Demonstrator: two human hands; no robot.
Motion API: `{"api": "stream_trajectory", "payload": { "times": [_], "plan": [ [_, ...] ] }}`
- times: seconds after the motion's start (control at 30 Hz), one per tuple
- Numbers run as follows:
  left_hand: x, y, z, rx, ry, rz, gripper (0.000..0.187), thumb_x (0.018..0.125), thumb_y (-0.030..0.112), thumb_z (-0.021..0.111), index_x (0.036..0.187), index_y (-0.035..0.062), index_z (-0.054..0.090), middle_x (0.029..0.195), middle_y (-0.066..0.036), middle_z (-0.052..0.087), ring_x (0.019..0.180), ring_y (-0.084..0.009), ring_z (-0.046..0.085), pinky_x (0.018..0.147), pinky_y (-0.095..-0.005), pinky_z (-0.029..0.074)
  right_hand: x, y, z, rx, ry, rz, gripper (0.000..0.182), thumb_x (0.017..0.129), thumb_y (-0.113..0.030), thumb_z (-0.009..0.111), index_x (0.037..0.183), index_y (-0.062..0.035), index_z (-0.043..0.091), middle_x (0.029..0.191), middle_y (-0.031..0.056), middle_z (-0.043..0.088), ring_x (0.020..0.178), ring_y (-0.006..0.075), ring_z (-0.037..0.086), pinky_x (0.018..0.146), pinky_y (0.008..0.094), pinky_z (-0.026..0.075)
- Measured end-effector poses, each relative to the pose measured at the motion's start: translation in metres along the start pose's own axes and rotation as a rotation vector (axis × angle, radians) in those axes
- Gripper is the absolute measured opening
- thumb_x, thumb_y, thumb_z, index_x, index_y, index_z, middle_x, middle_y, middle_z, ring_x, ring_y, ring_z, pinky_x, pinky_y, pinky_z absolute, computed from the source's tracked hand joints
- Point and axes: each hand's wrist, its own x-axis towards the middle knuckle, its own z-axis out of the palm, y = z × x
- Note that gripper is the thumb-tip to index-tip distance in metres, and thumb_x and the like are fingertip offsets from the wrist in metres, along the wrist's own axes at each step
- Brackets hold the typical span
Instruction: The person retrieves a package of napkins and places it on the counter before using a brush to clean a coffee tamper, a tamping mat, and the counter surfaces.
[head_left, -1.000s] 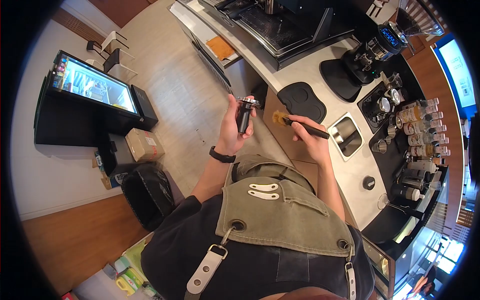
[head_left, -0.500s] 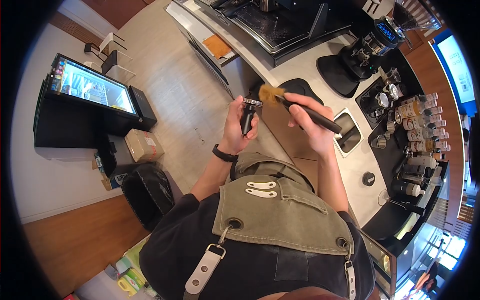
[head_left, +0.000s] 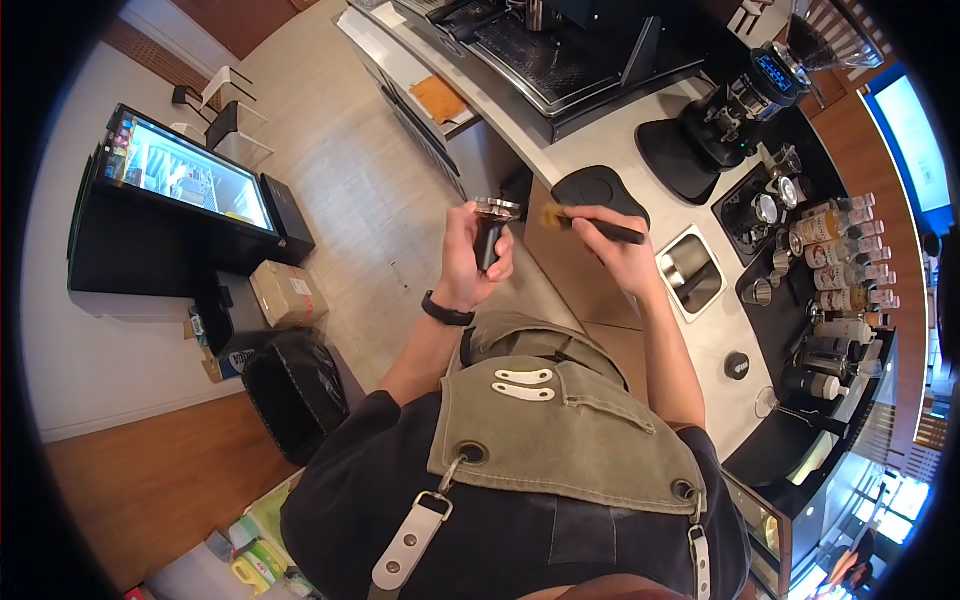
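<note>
My left hand [head_left: 467, 258] grips the black handle of a portafilter [head_left: 491, 225], its metal basket rim turned up at the top. My right hand [head_left: 618, 255] holds a small brush [head_left: 590, 224] with a black handle and tan bristles. The bristles point left and sit just right of the portafilter's rim, a short gap apart. Both hands are raised in front of my apron, above the floor beside the counter edge.
A white counter [head_left: 600, 140] runs to the right with an espresso machine [head_left: 560, 50], a coffee grinder [head_left: 735, 105], a black tamping mat [head_left: 598, 190], a knock-box opening [head_left: 690, 270] and syrup bottles [head_left: 845, 250]. A black bin [head_left: 290, 385], cardboard box [head_left: 290, 293] and display fridge [head_left: 180, 190] stand left.
The brush rose to the portafilter's rim half a second ago, then dropped back slightly to the right with its handle flatter. The portafilter stayed nearly still in my left hand.
</note>
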Motion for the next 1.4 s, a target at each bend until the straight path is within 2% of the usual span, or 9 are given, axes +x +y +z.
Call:
{"api": "stream_trajectory", "payload": {
  "times": [0.17, 0.27, 0.5, 0.63, 0.77, 0.97, 1.1, 1.3, 1.4],
  "plan": [
    [0.003, 0.0, 0.006, -0.164, -0.068, -0.131, 0.062, 0.097, 0.064, 0.044, 0.104, 0.0051, 0.061, 0.07, 0.0, 0.051, 0.041, -0.0108, 0.043, 0.039, -0.026, 0.03, -0.005, -0.048, 0.009, 0.488, 0.009, -0.147, 0.025, 0.1, -0.017, 0.069, 0.119, -0.0009, 0.076, 0.084, 0.0042, 0.073, 0.07, 0.0074, 0.062, 0.065, 0.024, 0.05],
    [0.0, 0.005, 0.01, -0.295, -0.093, -0.165, 0.064, 0.099, 0.062, 0.043, 0.109, 0.0016, 0.062, 0.07, 0.0, 0.051, 0.041, -0.0104, 0.042, 0.039, -0.0256, 0.031, 0.005, 0.004, 0.008, -0.032, -0.033, 0.019, 0.025, 0.101, -0.018, 0.069, 0.118, -0.001, 0.076, 0.082, 0.0036, 0.072, 0.069, 0.0071, 0.06, 0.064, 0.0237, 0.049],
    [0.006, 0.003, 0.008, -0.497, -0.337, -0.237, 0.07, 0.101, 0.056, 0.041, 0.128, -0.0079, 0.056, 0.071, -0.001, 0.049, 0.041, -0.0112, 0.042, 0.037, -0.0254, 0.029, -0.006, -0.047, 0.011, 0.37, 0.038, -0.164, 0.023, 0.1, -0.01, 0.064, 0.115, 0.0023, 0.076, 0.075, 0.0031, 0.07, 0.064, 0.009, 0.062, 0.06, 0.0233, 0.048],
    [0.015, 0.011, -0.01, -0.615, -0.389, -0.291, 0.074, 0.1, 0.056, 0.041, 0.131, -0.009, 0.054, 0.072, -0.001, 0.047, 0.044, -0.011, 0.043, 0.04, -0.0263, 0.031, -0.002, -0.012, 0.008, -0.047, 0.092, -0.091, 0.022, 0.099, -0.013, 0.069, 0.117, -0.0038, 0.077, 0.084, 0.0044, 0.074, 0.072, 0.0077, 0.066, 0.067, 0.0241, 0.051],
    [0.007, 0.008, -0.004, -0.607, -0.449, -0.318, 0.073, 0.102, 0.055, 0.039, 0.135, -0.0092, 0.051, 0.07, -0.001, 0.046, 0.042, -0.0128, 0.042, 0.039, -0.0284, 0.031, -0.012, -0.051, -0.003, 0.34, 0.179, -0.136, 0.021, 0.099, -0.015, 0.069, 0.115, -0.0043, 0.078, 0.09, 0.0063, 0.075, 0.066, 0.0065, 0.061, 0.066, 0.0228, 0.05],
    [0.01, 0.018, 0.009, -0.097, -0.239, -0.072, 0.062, 0.103, 0.057, 0.037, 0.118, 0.0033, 0.062, 0.07, -0.002, 0.05, 0.04, -0.0134, 0.042, 0.036, -0.0293, 0.031, 0.0, -0.026, -0.005, -0.09, 0.032, -0.007, 0.021, 0.096, -0.011, 0.07, 0.115, -0.0042, 0.077, 0.096, 0.0108, 0.078, 0.078, 0.0145, 0.071, 0.073, 0.0283, 0.055],
    [0.014, 0.012, 0.019, 0.372, 0.054, 0.11, 0.057, 0.105, 0.057, 0.034, 0.108, 0.0068, 0.06, 0.07, -0.007, 0.055, 0.041, -0.0147, 0.047, 0.037, -0.0279, 0.034, -0.012, -0.071, 0.002, -0.016, 0.145, -0.323, 0.022, 0.096, -0.012, 0.07, 0.115, -0.0045, 0.076, 0.092, 0.0132, 0.077, 0.077, 0.016, 0.072, 0.072, 0.0297, 0.055],
    [0.016, 0.016, 0.026, 0.538, 0.177, 0.214, 0.037, 0.106, 0.049, 0.037, 0.106, 0.0124, 0.043, 0.071, -0.008, 0.057, 0.042, -0.0144, 0.047, 0.039, -0.027, 0.034, -0.005, -0.05, 0.007, -0.187, 0.106, 0.015, 0.021, 0.096, -0.013, 0.07, 0.114, -0.0019, 0.075, 0.091, 0.0161, 0.076, 0.076, 0.0243, 0.074, 0.074, 0.0322, 0.057],
    [0.008, 0.014, 0.033, 0.581, 0.166, 0.252, 0.029, 0.11, 0.037, 0.041, 0.109, 0.0085, 0.041, 0.069, -0.009, 0.055, 0.044, -0.0128, 0.046, 0.041, -0.0264, 0.038, -0.014, -0.074, 0.025, -0.158, 0.145, -0.357, 0.021, 0.095, -0.01, 0.07, 0.113, -0.0009, 0.074, 0.092, 0.017, 0.076, 0.079, 0.0289, 0.076, 0.074, 0.0331, 0.058]
  ]
}}
